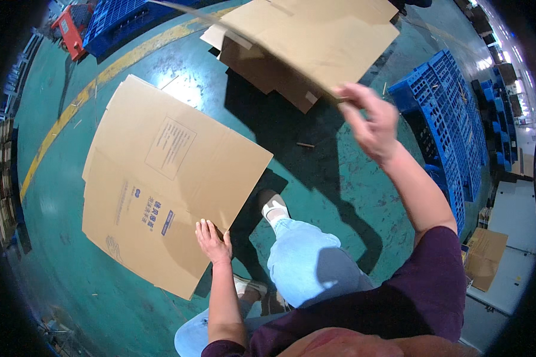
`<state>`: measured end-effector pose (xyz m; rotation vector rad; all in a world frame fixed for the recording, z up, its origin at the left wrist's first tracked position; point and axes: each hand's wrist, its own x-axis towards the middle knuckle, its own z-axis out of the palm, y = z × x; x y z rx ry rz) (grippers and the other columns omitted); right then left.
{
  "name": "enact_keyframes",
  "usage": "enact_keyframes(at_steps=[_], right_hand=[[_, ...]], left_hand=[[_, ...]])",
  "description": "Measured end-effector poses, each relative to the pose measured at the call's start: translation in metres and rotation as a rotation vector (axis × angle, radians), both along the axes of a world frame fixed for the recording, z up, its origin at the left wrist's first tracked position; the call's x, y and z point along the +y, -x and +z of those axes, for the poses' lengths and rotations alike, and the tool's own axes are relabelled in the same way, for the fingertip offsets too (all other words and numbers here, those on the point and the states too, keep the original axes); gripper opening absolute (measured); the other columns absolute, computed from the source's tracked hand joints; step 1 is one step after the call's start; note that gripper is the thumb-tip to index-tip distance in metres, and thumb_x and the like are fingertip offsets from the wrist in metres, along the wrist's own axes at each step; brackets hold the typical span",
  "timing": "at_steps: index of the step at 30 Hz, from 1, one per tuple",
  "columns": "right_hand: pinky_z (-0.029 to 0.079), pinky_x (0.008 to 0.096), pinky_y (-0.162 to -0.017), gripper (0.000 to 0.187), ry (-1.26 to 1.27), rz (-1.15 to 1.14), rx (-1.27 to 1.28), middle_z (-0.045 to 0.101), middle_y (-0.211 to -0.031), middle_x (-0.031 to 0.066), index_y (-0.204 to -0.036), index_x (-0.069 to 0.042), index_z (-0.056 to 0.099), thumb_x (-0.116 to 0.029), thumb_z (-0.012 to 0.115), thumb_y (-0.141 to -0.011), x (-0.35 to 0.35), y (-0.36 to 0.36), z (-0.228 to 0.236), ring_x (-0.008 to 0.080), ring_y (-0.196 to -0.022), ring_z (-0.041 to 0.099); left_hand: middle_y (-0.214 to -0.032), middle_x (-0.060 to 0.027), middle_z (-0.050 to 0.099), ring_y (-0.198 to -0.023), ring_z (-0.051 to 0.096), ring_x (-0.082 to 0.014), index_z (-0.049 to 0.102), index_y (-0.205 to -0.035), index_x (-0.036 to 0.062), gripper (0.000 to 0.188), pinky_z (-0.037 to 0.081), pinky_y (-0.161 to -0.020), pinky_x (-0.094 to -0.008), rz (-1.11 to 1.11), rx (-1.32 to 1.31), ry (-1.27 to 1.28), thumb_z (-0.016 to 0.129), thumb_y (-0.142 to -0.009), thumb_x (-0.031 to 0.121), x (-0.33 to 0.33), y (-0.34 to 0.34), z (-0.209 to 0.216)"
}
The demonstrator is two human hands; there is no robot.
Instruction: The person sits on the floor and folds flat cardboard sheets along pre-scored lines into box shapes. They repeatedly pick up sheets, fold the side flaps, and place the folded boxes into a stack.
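My left hand (214, 243) lies on the near right edge of a flattened brown cardboard carton (217, 163), its fingers stretched out. Dark printing, a printed frame and a small hand drawing mark that carton's upper face. Raised to the right, my right hand (372, 122) pinches the corner of a cardboard sheet (283, 59), which is tilted up and seen almost edge-on. Beyond this sheet more brown cardboard (333, 30) is spread at the far middle, with flaps and strips of tape on it; the raised sheet partly covers it.
Blue plastic pallets (443, 113) stand on the right, and another blue pallet (116, 24) is at the far left beside a red piece of equipment (71, 33). A yellow line (59, 125) curves over the green floor (53, 238). Stacked cardboard (5, 184) lines the left rim.
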<state>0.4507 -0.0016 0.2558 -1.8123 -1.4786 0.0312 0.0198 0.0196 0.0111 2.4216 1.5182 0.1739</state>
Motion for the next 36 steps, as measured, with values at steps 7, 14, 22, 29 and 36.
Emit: enact_keyframes(at_steps=[7,14,22,29,36], right_hand=[[0.048,0.0300,-0.081,0.053,-0.408,-0.803,0.624,0.064,-0.102,0.0124,-0.124,0.007,0.044,-0.028,0.062,-0.088,-0.034,-0.136,-0.171,0.0167,-0.090,0.061],[0.032,0.0459,-0.105,0.076,-0.288,-0.764,1.668,0.039,-0.142,0.0077,-0.141,-0.008,0.033,-0.038,0.070,-0.082,-0.003,-0.006,-0.354,0.0283,-0.128,0.038],[0.048,0.0447,-0.091,0.038,-0.184,-0.532,1.702,0.060,-0.116,0.0112,-0.120,-0.003,0.053,-0.018,0.063,-0.086,0.002,-0.113,-0.261,0.0282,-0.104,0.059],[0.050,0.0377,-0.089,0.057,-0.114,-0.147,1.450,0.050,-0.123,0.0050,-0.133,-0.014,0.038,-0.010,0.066,-0.083,0.019,0.116,-0.137,0.0197,-0.109,0.054],[0.050,0.0399,-0.092,0.048,0.248,0.025,2.010,0.058,-0.115,0.0098,-0.124,-0.001,0.045,-0.015,0.066,-0.083,-0.054,0.142,-0.209,0.0227,-0.105,0.059]], left_hand=[[-0.137,-0.0177,0.041,-0.132,0.033,-0.0352,0.048,-0.126,-0.0010,0.068,0.027,-0.110,-0.0479,-0.053,-0.033,0.022,0.076,-0.068,0.019,0.001,-0.010,-0.008],[-0.139,-0.0168,0.040,-0.133,0.033,-0.0344,0.048,-0.127,0.0011,0.070,0.027,-0.110,-0.0463,-0.010,0.023,0.014,0.078,-0.066,0.019,0.000,0.001,-0.007],[-0.138,-0.0157,0.042,-0.132,0.033,-0.0338,0.049,-0.127,0.0018,0.068,0.028,-0.109,-0.0465,0.003,-0.008,0.023,0.076,-0.067,0.020,0.000,0.000,-0.004],[-0.140,-0.0141,0.040,-0.134,0.031,-0.0315,0.049,-0.128,0.0029,0.065,0.027,-0.110,-0.0453,-0.004,0.067,0.030,0.073,-0.073,0.029,0.003,0.005,-0.001],[-0.139,-0.0140,0.041,-0.126,0.041,-0.0341,0.046,-0.132,0.0094,0.053,0.032,-0.106,-0.0463,0.027,-0.074,0.022,0.052,-0.089,0.039,-0.009,0.012,-0.061]])
